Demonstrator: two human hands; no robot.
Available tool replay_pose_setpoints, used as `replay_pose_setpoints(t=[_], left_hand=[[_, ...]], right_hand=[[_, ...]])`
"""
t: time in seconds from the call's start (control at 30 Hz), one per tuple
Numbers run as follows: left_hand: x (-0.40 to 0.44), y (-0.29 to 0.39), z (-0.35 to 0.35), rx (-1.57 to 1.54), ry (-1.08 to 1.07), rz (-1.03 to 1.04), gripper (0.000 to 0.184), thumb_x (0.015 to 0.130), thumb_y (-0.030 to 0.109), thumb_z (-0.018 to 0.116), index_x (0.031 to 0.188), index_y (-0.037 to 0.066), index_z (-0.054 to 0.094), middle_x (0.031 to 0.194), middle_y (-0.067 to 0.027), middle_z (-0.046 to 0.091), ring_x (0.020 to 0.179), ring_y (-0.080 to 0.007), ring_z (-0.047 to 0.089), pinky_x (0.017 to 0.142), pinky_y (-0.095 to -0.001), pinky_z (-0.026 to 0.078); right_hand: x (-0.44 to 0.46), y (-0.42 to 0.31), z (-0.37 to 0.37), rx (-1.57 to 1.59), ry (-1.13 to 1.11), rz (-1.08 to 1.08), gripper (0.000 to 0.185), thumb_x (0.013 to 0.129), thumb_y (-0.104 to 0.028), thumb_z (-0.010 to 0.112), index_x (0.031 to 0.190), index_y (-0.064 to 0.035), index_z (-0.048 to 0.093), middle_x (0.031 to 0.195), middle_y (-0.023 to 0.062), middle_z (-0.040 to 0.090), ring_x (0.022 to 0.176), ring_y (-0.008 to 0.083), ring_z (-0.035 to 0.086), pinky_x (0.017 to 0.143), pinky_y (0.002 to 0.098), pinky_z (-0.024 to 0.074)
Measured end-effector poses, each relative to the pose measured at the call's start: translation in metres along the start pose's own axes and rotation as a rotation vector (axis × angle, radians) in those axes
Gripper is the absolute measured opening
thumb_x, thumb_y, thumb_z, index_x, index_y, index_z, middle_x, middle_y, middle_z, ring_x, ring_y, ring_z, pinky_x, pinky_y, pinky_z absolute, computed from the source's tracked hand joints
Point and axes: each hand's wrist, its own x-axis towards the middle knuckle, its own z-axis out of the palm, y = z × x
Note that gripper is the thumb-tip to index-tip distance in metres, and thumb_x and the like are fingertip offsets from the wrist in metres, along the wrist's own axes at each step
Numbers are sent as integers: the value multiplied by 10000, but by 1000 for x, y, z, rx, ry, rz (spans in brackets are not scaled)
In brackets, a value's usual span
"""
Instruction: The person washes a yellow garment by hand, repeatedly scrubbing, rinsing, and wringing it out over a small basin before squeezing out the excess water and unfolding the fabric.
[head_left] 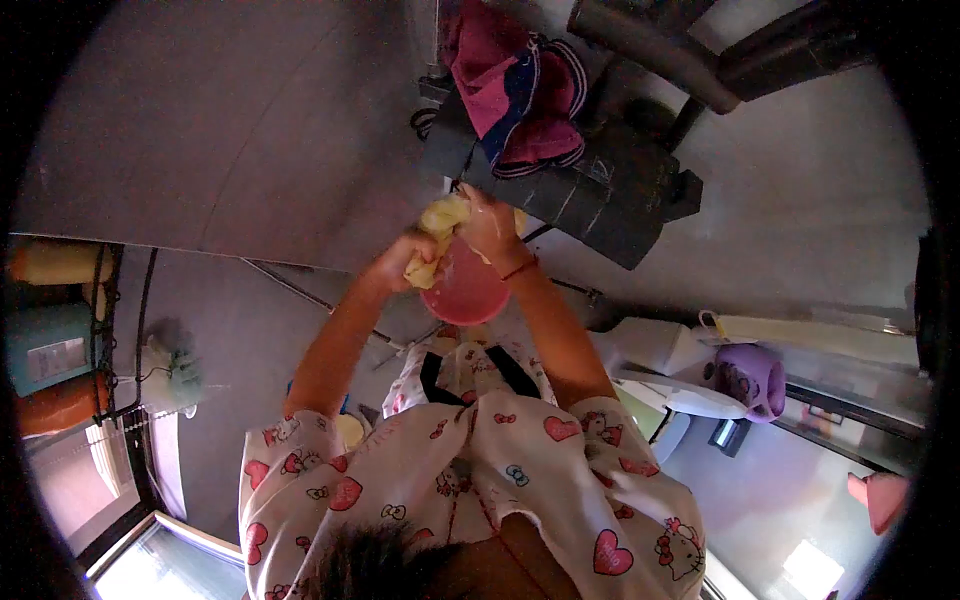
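A wet-looking yellow cloth (445,213) is bunched and stretched between my two hands. My left hand (403,258) is closed around its lower left end. Higher up and to the right, my right hand (488,224) grips the other end, with a bit of yellow showing past the fingers. Both hands are above a pink basin (470,295), whose far part they and the cloth cover. What lies inside the basin is hard to make out.
Beyond my hands, a pink and navy garment (515,95) hangs over a dark box-like unit (600,190) beside thick dark pipes (660,50). A rack of bottles (55,340) is on the left. A purple container (752,383) sits on the right near a white ledge.
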Motion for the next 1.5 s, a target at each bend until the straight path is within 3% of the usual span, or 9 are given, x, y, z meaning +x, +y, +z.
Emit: replay_pose_setpoints(t=[0.13,0.5,0.57,0.67,0.9,1.17,1.27,1.33,1.5], left_hand=[[-7,9,14,-36,56,163,458,479,54,472,929,-31,475,712,-125,508,575,-225,516,507,-322,455],[-27,21,36,-67,131,311,421,472,67,459,878,-46,480,677,-130,493,528,-205,471,487,-307,407],[-21,18,14,-104,-112,288,571,466,106,497,1016,-43,466,804,-131,528,628,-236,514,513,-322,436],[-23,23,17,-55,15,235,580,463,109,501,1022,-41,462,808,-136,523,633,-240,508,530,-331,436],[-35,23,17,-184,-216,388,490,495,8,460,983,-41,460,828,-126,516,627,-228,510,570,-317,450],[-53,22,22,1103,457,273,625,630,301,669,1117,-18,440,1051,-139,518,890,-221,542,752,-301,438],[-35,7,11,1183,334,258,668,615,354,686,1130,6,442,1113,-180,467,968,-258,503,820,-319,404],[-36,6,16,1112,154,318,721,604,385,693,1160,15,421,1162,-211,412,1046,-299,440,886,-336,352],[-46,49,14,1472,53,438,1012,557,408,742,1296,3,181,1271,-136,321,1182,-275,290,991,-359,212]], right_hand=[[0,9,16,26,331,-142,443,557,-111,700,982,-68,580,825,138,614,706,299,597,606,335,477],[-9,-12,27,334,286,220,358,550,-184,749,827,-22,590,772,131,611,746,252,607,641,320,476],[-10,7,51,356,348,157,344,531,-223,762,765,-21,610,716,139,617,710,273,618,621,331,489],[-11,19,69,1013,238,307,474,517,-83,754,940,-24,548,921,76,585,852,184,566,750,282,453],[2,-16,23,800,188,264,230,650,-142,686,834,-20,620,813,97,641,753,179,618,650,309,484],[0,-22,-6,557,29,316,202,708,-46,597,892,37,585,900,101,611,822,177,586,691,289,455],[-5,4,17,590,67,307,396,722,-292,611,1050,-75,563,1042,142,576,985,222,544,765,312,444],[-9,4,20,1448,224,714,386,771,-129,586,1114,9,474,1102,112,516,991,149,493,796,288,420],[-20,18,-8,1561,-66,672,430,754,-131,602,1134,4,454,1123,110,502,1007,153,483,816,289,406]])
